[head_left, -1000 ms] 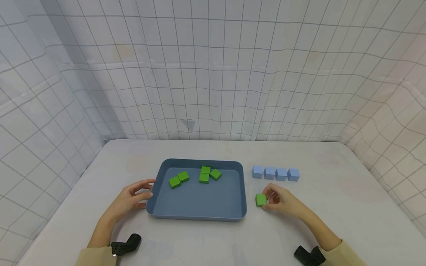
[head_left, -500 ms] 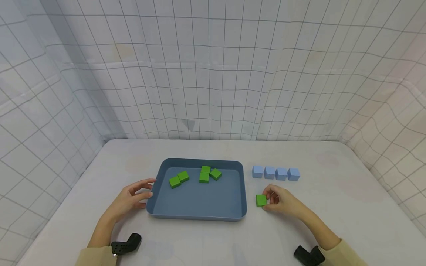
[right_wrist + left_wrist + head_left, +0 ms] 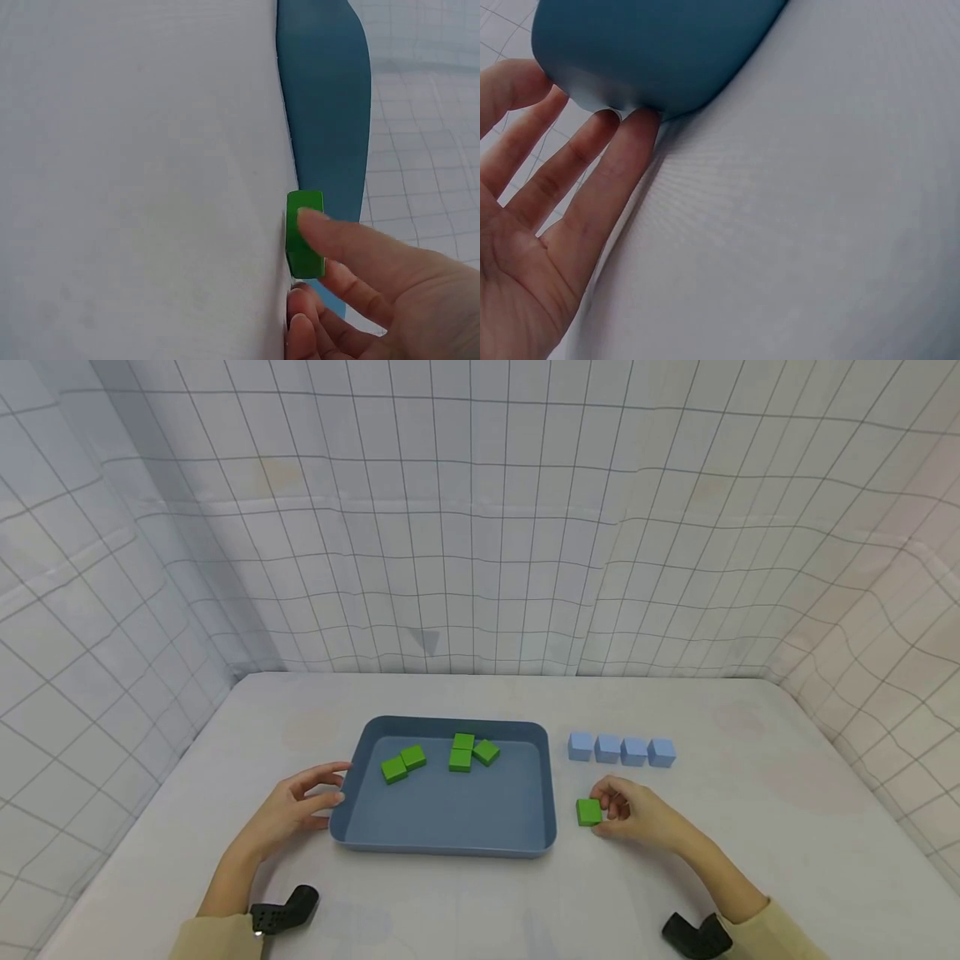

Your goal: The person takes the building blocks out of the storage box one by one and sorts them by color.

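My right hand [image 3: 633, 812] pinches a green block [image 3: 588, 812] on the table, just right of the blue-grey tray [image 3: 480, 850]. The right wrist view has the thumb lying across one face of that green block [image 3: 306, 255], with other fingers curled behind and below it. At the tray's left side, my left hand [image 3: 300, 802] rests with fingers spread against the outer wall. In the left wrist view, the fingertips of the left hand [image 3: 562, 217] meet the tray's lower outer edge [image 3: 652, 60]. Several green blocks [image 3: 461, 761] lie inside the tray toward its far side.
Several light blue cubes [image 3: 607, 750] stand in a row on the white table [image 3: 420, 910], beyond my right hand. Another pair of green blocks [image 3: 394, 770] touches at the tray's left. A white grid-patterned curtain [image 3: 480, 568] surrounds the table's back and sides.
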{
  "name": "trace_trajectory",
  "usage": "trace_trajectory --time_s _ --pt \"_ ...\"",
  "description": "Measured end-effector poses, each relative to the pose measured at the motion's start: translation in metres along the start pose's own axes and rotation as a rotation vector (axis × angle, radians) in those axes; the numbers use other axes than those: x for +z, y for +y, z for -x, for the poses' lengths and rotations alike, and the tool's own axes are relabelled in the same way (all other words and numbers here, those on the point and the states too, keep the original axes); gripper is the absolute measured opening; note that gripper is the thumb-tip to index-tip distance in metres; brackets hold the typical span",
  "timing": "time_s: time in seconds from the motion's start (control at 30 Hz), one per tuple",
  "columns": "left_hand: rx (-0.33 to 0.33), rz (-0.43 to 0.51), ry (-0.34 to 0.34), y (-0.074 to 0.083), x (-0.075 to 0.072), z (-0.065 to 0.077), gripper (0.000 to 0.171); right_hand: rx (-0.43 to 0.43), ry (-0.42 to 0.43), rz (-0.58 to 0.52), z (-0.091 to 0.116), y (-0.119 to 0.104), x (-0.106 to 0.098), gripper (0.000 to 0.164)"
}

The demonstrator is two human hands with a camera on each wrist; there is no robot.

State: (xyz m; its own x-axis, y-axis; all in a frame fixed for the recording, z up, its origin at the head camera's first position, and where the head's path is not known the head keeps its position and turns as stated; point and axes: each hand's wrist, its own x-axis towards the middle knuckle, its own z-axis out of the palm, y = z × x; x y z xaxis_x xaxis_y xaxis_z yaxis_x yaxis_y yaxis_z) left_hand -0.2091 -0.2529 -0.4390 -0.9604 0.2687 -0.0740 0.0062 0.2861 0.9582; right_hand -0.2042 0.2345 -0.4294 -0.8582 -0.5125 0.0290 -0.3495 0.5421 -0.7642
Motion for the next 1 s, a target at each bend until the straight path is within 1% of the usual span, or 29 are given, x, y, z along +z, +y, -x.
trace_trajectory --time_s 0.13,0.27,0.43,0.53,0.63,0.8,1.0 --pt "-0.008 0.002 0.002 0.000 -0.001 0.000 0.054 -0.035 -0.012 -0.001 -0.003 -0.002 -0.004 0.037" --pt "-0.015 -0.009 0.006 0.001 -0.001 0.000 0.054 -0.070 0.013 0.010 -0.011 -0.013 -0.010 0.036" --pt "-0.016 -0.018 0.008 0.001 0.000 0.000 0.053 -0.099 0.054 -0.006 -0.028 -0.032 -0.013 0.034" --pt "-0.017 -0.020 0.011 0.001 0.000 0.000 0.053 -0.096 0.061 -0.022 -0.039 -0.043 -0.010 0.036" --pt "-0.018 -0.018 0.010 0.002 0.000 0.000 0.053 -0.109 0.049 -0.040 -0.052 -0.049 -0.005 0.038" --pt "-0.015 -0.010 0.006 0.001 0.000 0.000 0.053 -0.147 0.019 -0.072 -0.073 -0.052 0.006 0.040" --pt "-0.011 -0.004 0.005 0.000 0.000 0.000 0.053 -0.180 0.001 -0.042 -0.094 -0.051 0.016 0.045"
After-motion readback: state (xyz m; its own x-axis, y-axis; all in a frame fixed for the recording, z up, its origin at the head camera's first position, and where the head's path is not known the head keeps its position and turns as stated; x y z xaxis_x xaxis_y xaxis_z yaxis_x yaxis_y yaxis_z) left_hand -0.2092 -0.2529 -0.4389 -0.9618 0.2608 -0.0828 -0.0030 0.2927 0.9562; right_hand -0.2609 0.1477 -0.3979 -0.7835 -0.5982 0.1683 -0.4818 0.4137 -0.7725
